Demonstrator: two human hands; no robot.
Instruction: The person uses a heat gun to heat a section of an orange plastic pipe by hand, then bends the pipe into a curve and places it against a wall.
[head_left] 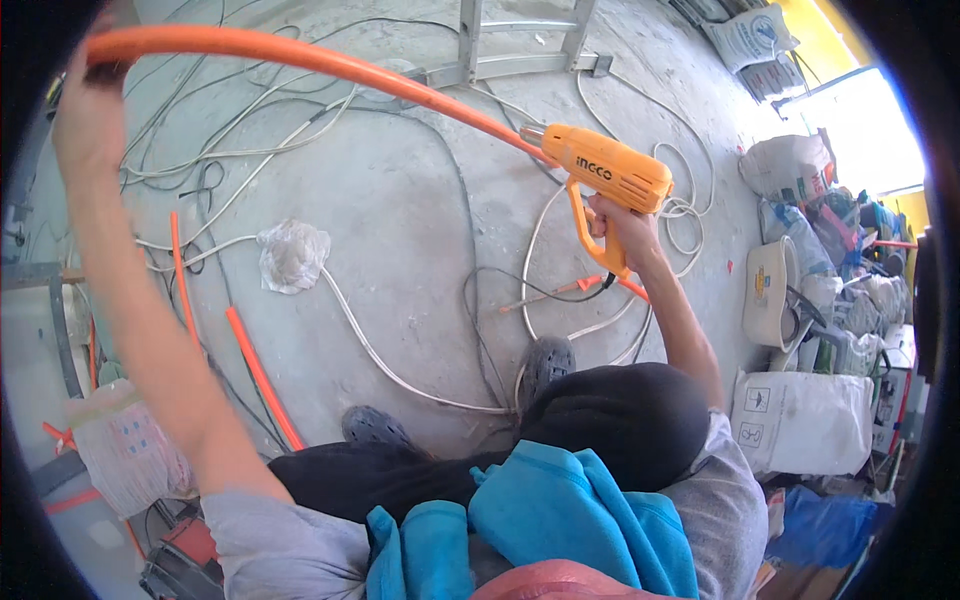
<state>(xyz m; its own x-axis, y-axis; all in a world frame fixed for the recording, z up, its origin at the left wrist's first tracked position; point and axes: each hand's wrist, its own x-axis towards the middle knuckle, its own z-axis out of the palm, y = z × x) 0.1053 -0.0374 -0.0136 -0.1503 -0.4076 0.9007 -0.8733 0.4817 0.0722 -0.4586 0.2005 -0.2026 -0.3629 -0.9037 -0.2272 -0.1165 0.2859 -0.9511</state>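
Note:
My left hand [92,125] is raised at the far left, its fingers closed round one end of a long orange pipe [310,62]. The pipe bows across the top and runs down to the right, behind the nozzle of a yellow heat gun [610,170]. My right hand [626,230] is wrapped round the gun's handle. The nozzle points left, over the pipe; whether they touch I cannot tell. Below the gun, a piece of orange pipe [633,288] shows beside my right wrist; its link to the long pipe is hidden.
Loose cables [360,365] snake over the concrete floor around my feet. Cut orange pipes [262,375] lie at the left, near a plastic-wrapped lump [294,256]. A metal ladder [525,65] stands ahead. Along the right are a white bucket [768,290], a white box [805,422] and sacks [750,38].

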